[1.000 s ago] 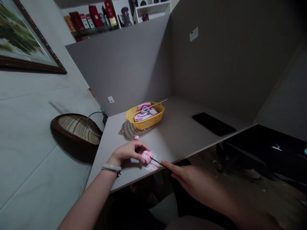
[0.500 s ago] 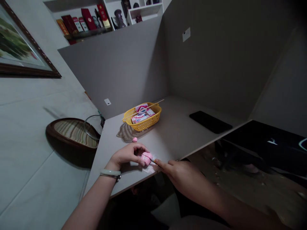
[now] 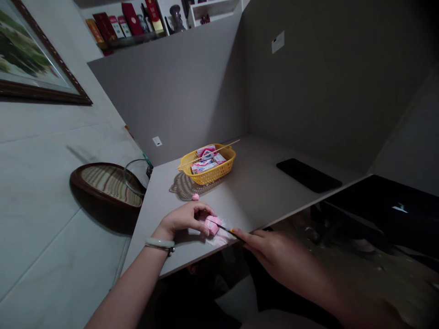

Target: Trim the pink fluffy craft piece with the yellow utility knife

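Observation:
A pink, soft-looking block (image 3: 212, 226) sits on a crumpled clear wrapper (image 3: 224, 234) near the desk's front edge. Steadying its left side are the thumb and curled fingers of my left hand (image 3: 187, 217), which wears a pale bangle. My right hand (image 3: 265, 246) grips a thin knife (image 3: 225, 228) by its handle, forefinger stretched along it. The dark blade reaches left to the top of the block; how deep it sits I cannot tell. A small pink ball (image 3: 195, 197) lies behind my left hand.
A yellow basket (image 3: 214, 174) of pink-and-white packets stands farther back, with a thin stick (image 3: 224, 147) across its rim. A flat black object (image 3: 308, 175) lies at the right. Grey panels (image 3: 171, 100) enclose the back and right. A wooden-rimmed stool (image 3: 106, 196) is at the left.
My right hand has drawn back to the right with the knife, so more of the blade shows. My left hand stays on the pink block. The whole view has shifted slightly.

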`<state>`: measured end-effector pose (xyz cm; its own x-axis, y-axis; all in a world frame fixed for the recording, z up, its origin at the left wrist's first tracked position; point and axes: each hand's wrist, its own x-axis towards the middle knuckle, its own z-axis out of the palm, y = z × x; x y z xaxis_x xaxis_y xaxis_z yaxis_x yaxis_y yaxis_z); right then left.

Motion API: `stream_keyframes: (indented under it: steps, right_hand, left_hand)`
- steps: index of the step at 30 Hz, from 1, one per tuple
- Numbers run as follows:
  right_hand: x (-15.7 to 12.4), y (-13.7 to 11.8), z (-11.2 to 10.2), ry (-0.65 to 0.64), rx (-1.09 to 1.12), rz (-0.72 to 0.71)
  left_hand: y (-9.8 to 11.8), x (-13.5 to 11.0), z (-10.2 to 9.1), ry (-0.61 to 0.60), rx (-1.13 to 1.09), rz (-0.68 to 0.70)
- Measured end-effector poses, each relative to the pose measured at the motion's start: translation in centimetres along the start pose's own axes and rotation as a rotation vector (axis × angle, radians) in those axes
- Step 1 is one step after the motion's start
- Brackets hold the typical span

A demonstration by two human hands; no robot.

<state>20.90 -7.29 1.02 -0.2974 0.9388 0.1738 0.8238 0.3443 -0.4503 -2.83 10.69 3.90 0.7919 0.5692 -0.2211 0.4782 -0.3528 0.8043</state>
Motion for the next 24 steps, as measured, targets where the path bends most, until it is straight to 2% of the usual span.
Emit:
stream_keyframes:
  steps: [6, 13, 19, 24]
  right_hand:
    - [-0.6, 0.8, -0.9, 0.083, 0.2, 0.01]
    - [0.4, 1.2, 0.2, 0.085, 0.457, 0.091]
    - [1.0, 2.0, 0.2, -0.254, 1.047, 0.199]
    - [0.6, 1.7, -0.3, -0.219, 1.245, 0.212]
  left_hand:
    - [0.1, 0.0, 0.0, -0.004, -0.003, 0.008]
    - [0.2, -0.2, 0.1, 0.007, -0.032, -0.01]
    - [0.0, -0.1, 0.1, -0.021, -0.042, -0.018]
    - [0.1, -0.1, 0.0, -0.005, 0.002, -0.018]
